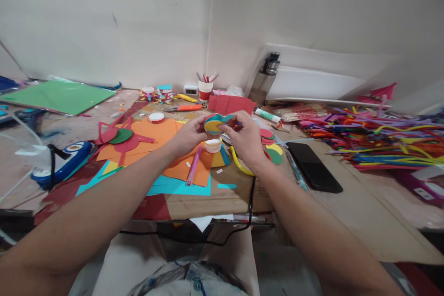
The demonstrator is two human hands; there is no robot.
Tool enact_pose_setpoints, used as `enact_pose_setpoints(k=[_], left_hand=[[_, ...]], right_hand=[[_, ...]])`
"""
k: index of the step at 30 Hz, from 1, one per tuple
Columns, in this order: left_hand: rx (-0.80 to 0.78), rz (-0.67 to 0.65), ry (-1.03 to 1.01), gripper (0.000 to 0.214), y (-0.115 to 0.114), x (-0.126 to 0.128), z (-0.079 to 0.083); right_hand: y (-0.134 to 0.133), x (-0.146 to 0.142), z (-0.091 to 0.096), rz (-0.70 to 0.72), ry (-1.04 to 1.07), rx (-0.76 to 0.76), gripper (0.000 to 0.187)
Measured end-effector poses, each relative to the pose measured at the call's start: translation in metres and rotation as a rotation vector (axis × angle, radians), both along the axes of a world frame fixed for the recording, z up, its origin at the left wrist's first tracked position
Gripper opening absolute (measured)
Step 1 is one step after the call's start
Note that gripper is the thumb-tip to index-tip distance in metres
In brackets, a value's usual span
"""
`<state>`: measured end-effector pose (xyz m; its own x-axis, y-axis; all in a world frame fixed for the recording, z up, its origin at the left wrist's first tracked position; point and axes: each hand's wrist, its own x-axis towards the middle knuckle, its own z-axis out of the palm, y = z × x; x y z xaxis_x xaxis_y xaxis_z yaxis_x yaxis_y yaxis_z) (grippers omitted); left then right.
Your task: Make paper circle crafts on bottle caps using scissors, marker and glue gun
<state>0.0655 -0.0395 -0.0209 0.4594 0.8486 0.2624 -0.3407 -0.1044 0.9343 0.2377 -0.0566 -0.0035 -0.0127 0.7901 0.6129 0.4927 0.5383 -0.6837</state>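
Observation:
Both my hands meet above the middle of the table, holding several coloured paper circles [212,126], yellow in front with teal and a bit of red behind. My left hand [190,135] pinches them from the left. On the other side my right hand [243,135] grips them between thumb and fingers. Just below sits a round white tub [212,145]. Orange paper sheets [163,141] lie under my left wrist, with a pink pen [194,165] on them. More paper circles [274,153], in red, yellow and green, lie beside my right wrist.
A black phone [314,166] lies to the right, before a heap of coloured pipe cleaners [391,138]. A blue-and-white device [64,164] stands at left. Behind are an orange cutter [189,107], a cup of pens [205,90] and a bottle [263,78]. A black cable [251,203] hangs over the front edge.

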Motion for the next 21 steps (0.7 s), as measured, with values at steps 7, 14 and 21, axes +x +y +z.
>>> enact_pose_setpoints(k=[7,14,21], left_hand=[[-0.071,-0.011,-0.037,0.033,-0.0034,-0.0007,0.0001],[-0.049,-0.014,0.018,0.037,-0.0019,-0.0003,-0.0028],[-0.071,-0.014,0.033,0.04,-0.0013,-0.0017,-0.0036]], right_hand=[[-0.0008,0.0035,0.0063,-0.009,-0.094,0.007,0.018],[0.0009,0.0025,0.0036,0.04,-0.065,0.001,0.015],[-0.0001,0.001,0.0049,0.066,-0.022,-0.104,0.017]])
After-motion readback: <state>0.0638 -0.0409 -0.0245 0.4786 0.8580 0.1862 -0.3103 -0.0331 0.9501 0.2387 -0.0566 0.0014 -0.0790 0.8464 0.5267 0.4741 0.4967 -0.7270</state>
